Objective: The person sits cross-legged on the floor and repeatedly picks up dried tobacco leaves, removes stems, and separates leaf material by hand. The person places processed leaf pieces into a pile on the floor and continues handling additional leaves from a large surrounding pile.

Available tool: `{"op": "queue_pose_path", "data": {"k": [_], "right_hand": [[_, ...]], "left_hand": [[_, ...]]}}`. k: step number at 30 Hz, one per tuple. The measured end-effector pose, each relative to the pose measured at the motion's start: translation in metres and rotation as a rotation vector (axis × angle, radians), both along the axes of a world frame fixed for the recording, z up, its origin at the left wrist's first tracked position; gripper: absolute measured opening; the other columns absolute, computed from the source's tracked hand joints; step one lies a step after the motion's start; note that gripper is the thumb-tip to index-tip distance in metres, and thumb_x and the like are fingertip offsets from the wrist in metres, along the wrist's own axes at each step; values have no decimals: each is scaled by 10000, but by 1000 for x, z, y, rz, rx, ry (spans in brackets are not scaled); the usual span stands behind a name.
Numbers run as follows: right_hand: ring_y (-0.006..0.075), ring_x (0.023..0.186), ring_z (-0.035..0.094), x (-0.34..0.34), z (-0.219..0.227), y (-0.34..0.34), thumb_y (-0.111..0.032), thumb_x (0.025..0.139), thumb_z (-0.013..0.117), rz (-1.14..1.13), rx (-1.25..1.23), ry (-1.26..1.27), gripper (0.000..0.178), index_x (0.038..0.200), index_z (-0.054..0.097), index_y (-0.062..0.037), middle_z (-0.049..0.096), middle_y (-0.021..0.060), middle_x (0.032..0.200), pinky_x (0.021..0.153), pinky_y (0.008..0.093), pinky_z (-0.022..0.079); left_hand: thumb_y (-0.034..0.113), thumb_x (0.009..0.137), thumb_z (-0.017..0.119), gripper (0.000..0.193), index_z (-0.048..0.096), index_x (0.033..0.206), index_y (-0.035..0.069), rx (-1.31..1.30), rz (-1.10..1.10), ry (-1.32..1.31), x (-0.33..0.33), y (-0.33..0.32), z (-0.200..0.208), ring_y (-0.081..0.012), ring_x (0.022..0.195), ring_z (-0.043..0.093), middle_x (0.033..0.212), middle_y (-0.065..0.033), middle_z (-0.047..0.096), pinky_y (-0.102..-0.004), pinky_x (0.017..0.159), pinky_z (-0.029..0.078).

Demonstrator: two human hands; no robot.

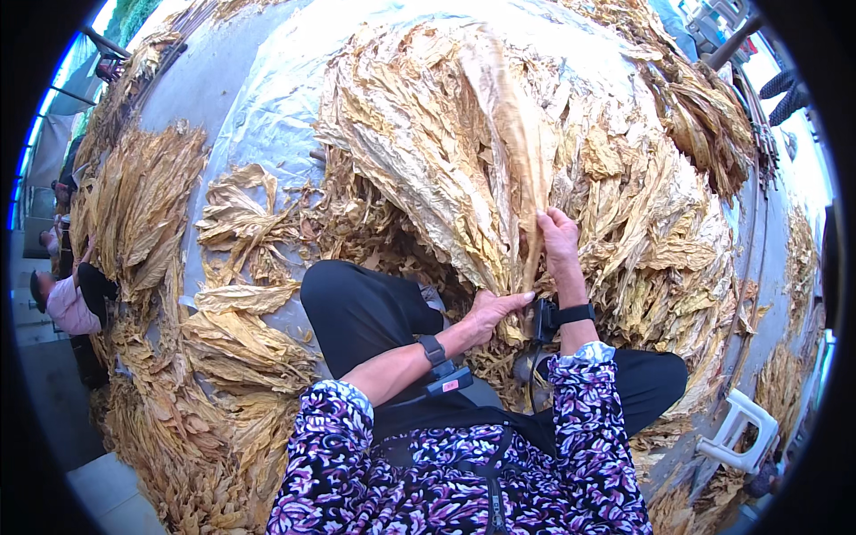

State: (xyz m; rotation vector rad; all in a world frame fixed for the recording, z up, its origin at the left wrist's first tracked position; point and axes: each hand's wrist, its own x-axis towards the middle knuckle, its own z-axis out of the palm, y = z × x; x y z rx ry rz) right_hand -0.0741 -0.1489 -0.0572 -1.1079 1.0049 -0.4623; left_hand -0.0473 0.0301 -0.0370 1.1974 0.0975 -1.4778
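A large fan of dried yellow-brown tobacco leaves [419, 160] spreads away from me, its stem ends gathered close to my lap. My left hand [489, 316] is closed round those stem ends, thumb stretched to the right. Just above and to the right, my right hand [560, 239] pinches the stem of a long tobacco leaf [532, 147], whose upper part is smeared by motion. That leaf stands along the right side of the fan. Leaf pile [642, 232] lies loose to the right of my right hand.
Smaller leaf heaps [241, 343] lie on a plastic sheet [276, 107] at my left. A white plastic stool [738, 432] stands at the lower right. Another person [76, 299] sits at the far left beside a tall leaf stack [138, 205]. Poles [762, 178] lie at the right.
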Motion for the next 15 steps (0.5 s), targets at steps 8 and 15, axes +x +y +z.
{"op": "queue_pose_path", "data": {"k": [8, 15], "right_hand": [[178, 593, 587, -12, -44, -6, -122, 941, 450, -230, 385, -218, 183, 968, 550, 29, 618, 119, 791, 578, 323, 543], [164, 738, 604, -8, -17, -1, -295, 878, 598, -62, 178, -147, 334, 994, 562, 16, 611, 136, 889, 637, 310, 536]], "left_hand": [[111, 765, 727, 240, 633, 957, 1, 29, 63, 37, -7, -3, -8, -126, 689, 611, 825, -47, 656, -265, 618, 512], [80, 805, 665, 154, 624, 907, -27, 73, 17, 47, -6, -2, -14, -155, 586, 604, 763, -76, 644, -304, 526, 523]]}}
